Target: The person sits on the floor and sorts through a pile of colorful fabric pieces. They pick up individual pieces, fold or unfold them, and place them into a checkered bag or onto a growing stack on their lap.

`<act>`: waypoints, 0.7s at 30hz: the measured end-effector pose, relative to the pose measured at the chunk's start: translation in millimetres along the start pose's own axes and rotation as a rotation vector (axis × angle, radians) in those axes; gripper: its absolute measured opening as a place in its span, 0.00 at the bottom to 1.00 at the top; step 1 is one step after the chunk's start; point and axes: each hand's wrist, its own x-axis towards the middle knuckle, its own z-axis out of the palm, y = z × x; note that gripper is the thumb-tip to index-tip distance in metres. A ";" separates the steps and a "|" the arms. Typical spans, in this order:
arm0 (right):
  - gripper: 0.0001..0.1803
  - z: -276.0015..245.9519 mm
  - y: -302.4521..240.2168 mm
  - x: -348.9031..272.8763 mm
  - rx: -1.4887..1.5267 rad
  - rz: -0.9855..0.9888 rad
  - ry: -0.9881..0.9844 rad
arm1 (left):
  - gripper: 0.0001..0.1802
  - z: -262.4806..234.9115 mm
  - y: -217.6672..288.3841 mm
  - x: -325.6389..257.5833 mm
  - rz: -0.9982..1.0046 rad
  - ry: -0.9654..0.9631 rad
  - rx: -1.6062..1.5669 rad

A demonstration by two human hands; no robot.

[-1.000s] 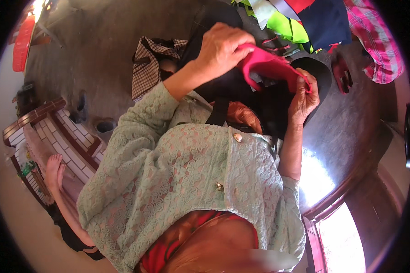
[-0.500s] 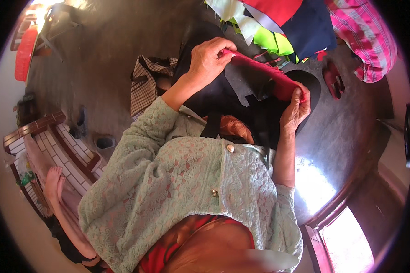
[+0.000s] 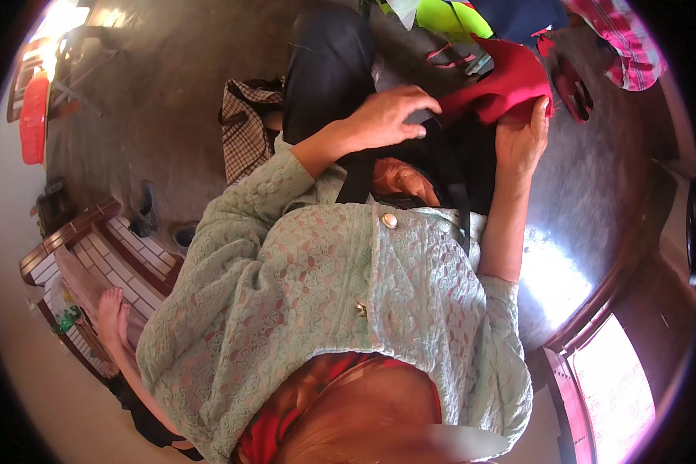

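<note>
A piece of red cloth (image 3: 510,81) hangs folded from my right hand (image 3: 522,139), with the thumb pressed over its near edge. My left hand (image 3: 387,120) is beside the cloth's left end, its thumb and fingers apart in a curve. Whether its fingertips brush the cloth I cannot tell. Beneath the hands are my dark-covered legs (image 3: 325,77) and an orange-brown cloth (image 3: 406,182) between black straps.
Lime-yellow fabric (image 3: 448,19) and navy fabric (image 3: 522,17) lie ahead. Pink plaid cloth (image 3: 622,42) and a dark red shoe (image 3: 572,89) are at far right. A checked bag (image 3: 243,127) stands left of my legs. Another person's foot (image 3: 112,309) shows at lower left.
The red cloth, stretched between both hands before, now hangs from my right hand, which has moved up and right. My left hand has let go and come down and right.
</note>
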 end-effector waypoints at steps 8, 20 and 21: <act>0.15 -2.1 2.4 3.5 0.067 0.032 -0.022 | 0.15 23.0 -4.8 7.6 0.113 -0.257 0.018; 0.17 2.9 2.5 2.2 0.024 0.022 0.000 | 0.15 -35.3 27.2 3.1 0.085 0.102 0.006; 0.17 2.1 3.0 2.4 0.020 0.021 -0.001 | 0.15 -39.5 28.7 2.2 0.087 0.107 0.034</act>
